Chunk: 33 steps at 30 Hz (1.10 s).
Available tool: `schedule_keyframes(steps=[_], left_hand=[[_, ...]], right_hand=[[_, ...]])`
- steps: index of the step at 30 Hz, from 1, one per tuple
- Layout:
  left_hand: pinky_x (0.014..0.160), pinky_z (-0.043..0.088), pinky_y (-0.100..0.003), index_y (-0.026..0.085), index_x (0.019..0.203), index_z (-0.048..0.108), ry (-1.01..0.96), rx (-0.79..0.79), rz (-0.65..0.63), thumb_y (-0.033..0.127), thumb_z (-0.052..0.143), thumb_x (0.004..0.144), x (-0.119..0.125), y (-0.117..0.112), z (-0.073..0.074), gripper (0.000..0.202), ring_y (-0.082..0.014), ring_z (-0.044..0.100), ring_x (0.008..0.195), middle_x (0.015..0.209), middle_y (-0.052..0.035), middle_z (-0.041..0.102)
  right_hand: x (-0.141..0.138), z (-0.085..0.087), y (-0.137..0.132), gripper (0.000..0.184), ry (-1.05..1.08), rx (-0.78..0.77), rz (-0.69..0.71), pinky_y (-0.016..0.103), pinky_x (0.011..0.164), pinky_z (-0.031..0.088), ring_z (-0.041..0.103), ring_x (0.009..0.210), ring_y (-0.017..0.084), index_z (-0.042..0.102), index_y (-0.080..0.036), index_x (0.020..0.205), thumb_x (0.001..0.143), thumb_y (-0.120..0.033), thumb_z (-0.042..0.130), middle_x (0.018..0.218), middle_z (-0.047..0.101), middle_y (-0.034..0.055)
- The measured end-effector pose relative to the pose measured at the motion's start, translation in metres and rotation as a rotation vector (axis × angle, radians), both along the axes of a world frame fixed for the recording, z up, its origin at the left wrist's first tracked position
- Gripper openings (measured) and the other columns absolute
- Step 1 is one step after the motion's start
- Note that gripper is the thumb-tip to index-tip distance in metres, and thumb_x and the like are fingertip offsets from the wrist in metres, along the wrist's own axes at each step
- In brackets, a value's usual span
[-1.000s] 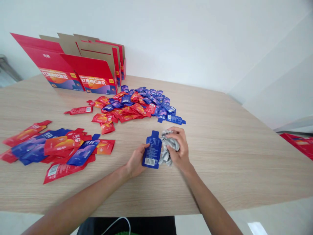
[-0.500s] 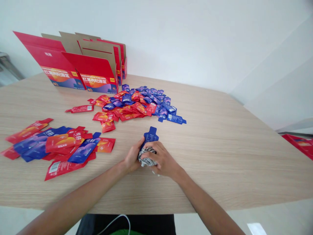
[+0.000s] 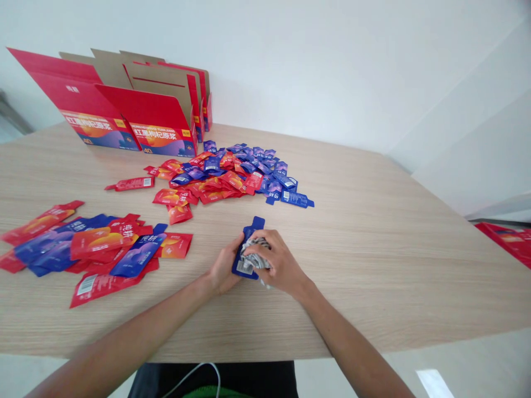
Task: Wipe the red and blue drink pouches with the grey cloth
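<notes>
A blue sachet point(image 3: 244, 267) with a narrow neck and a white barcode label lies in my left hand point(image 3: 226, 264), which grips it along its left edge. My right hand point(image 3: 282, 264) is closed around a crumpled grey-and-white cloth point(image 3: 257, 253) and presses it on the sachet's face. The cloth covers the middle of the sachet; its neck and barcode end show. To the left lies a pile of red and blue sachets point(image 3: 103, 243). Farther back, a bigger heap of red and blue sachets point(image 3: 224, 174) spreads over the table.
Open red cardboard boxes point(image 3: 164, 141) stand at the back left against the white wall. A single red sachet point(image 3: 130, 184) lies in front of them. The wooden table point(image 3: 373, 249) has its front edge near my body. Something red point(image 3: 506, 243) shows beyond the right edge.
My right hand has shifted the cloth slightly up and right across the sachet, uncovering the barcode end. My left hand keeps its grip. The view has shifted a little.
</notes>
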<state>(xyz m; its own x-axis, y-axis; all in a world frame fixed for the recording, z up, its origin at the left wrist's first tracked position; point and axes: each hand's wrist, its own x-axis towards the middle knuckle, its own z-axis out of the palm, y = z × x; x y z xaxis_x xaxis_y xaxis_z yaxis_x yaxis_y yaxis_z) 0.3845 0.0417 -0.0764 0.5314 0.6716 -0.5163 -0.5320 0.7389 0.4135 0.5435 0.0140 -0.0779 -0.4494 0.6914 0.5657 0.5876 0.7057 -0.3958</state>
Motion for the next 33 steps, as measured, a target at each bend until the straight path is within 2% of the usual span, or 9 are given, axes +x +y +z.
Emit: schedule_keyframes(steps=[4,11,13,15,21,24,26,31,33], left_hand=[[0.061,0.054,-0.029,0.009,0.076,0.067,0.005,-0.001,0.009,0.035,0.036,0.106,-0.003,0.005,-0.001,0.050,-0.0168,0.065,0.058,0.078,-0.0130,0.073],[0.068,0.056,-0.029,0.009,0.098,0.072,-0.029,0.017,-0.030,0.031,0.042,0.106,0.007,-0.005,-0.004,0.038,-0.0170,0.070,0.068,0.089,-0.0110,0.076],[0.070,0.056,-0.029,0.010,0.102,0.072,-0.040,0.035,-0.031,0.032,0.043,0.106,0.008,-0.006,-0.003,0.037,-0.0166,0.070,0.069,0.090,-0.0101,0.076],[0.069,0.056,-0.028,0.010,0.100,0.072,-0.020,0.031,-0.018,0.031,0.044,0.106,0.007,-0.006,-0.003,0.035,-0.0159,0.069,0.067,0.088,-0.0092,0.076],[0.058,0.053,-0.027,0.009,0.084,0.069,-0.007,0.003,0.016,0.032,0.041,0.105,0.001,0.000,-0.001,0.042,-0.0164,0.065,0.057,0.070,-0.0083,0.070],[0.057,0.053,-0.027,0.009,0.078,0.067,-0.032,0.024,0.017,0.033,0.038,0.106,0.000,0.002,0.001,0.047,-0.0165,0.064,0.054,0.068,-0.0092,0.069],[0.058,0.053,-0.027,0.009,0.082,0.069,-0.016,0.026,0.010,0.032,0.038,0.106,0.000,0.001,0.001,0.046,-0.0172,0.066,0.057,0.072,-0.0104,0.071],[0.067,0.056,-0.027,0.009,0.096,0.072,0.023,0.043,-0.014,0.031,0.043,0.105,0.004,-0.004,-0.003,0.038,-0.0172,0.071,0.065,0.085,-0.0110,0.076],[0.068,0.057,-0.027,0.009,0.098,0.072,0.024,0.050,-0.015,0.031,0.045,0.105,0.005,-0.005,-0.005,0.036,-0.0174,0.071,0.066,0.086,-0.0111,0.077]], right_hand=[[-0.006,-0.004,-0.001,0.027,-0.070,-0.008,0.101,0.042,0.097,0.049,0.056,0.111,0.026,0.066,-0.025,0.106,0.082,-0.011,0.068,0.120,0.059,0.0094],[0.011,0.002,0.007,0.037,0.127,-0.029,-0.281,0.046,0.098,0.048,0.054,0.112,0.028,0.068,-0.026,0.109,0.079,-0.006,0.060,0.120,0.055,0.0083],[0.014,0.003,0.008,0.038,0.156,-0.032,-0.316,0.046,0.098,0.048,0.054,0.112,0.028,0.068,-0.026,0.108,0.078,-0.005,0.059,0.120,0.055,0.0080],[0.014,0.004,0.008,0.037,0.155,-0.033,-0.269,0.045,0.098,0.048,0.054,0.112,0.027,0.067,-0.025,0.107,0.077,-0.004,0.059,0.119,0.055,0.0082],[0.000,-0.001,0.003,0.027,0.006,-0.032,0.090,0.042,0.098,0.049,0.056,0.111,0.026,0.066,-0.023,0.104,0.080,-0.011,0.067,0.119,0.057,0.0093],[-0.004,-0.004,0.003,0.025,-0.029,-0.011,0.132,0.041,0.097,0.050,0.057,0.109,0.025,0.065,-0.024,0.103,0.081,-0.013,0.069,0.118,0.058,0.0090],[-0.003,-0.004,0.003,0.026,-0.006,-0.010,0.070,0.042,0.097,0.050,0.056,0.109,0.026,0.066,-0.024,0.104,0.081,-0.014,0.069,0.118,0.058,0.0089],[0.003,-0.002,0.007,0.034,0.110,-0.018,-0.236,0.045,0.096,0.049,0.054,0.110,0.028,0.066,-0.024,0.107,0.079,-0.006,0.060,0.117,0.056,0.0094],[0.004,-0.001,0.008,0.035,0.123,-0.019,-0.285,0.045,0.096,0.049,0.054,0.109,0.028,0.066,-0.024,0.107,0.079,-0.005,0.059,0.117,0.055,0.0095]])
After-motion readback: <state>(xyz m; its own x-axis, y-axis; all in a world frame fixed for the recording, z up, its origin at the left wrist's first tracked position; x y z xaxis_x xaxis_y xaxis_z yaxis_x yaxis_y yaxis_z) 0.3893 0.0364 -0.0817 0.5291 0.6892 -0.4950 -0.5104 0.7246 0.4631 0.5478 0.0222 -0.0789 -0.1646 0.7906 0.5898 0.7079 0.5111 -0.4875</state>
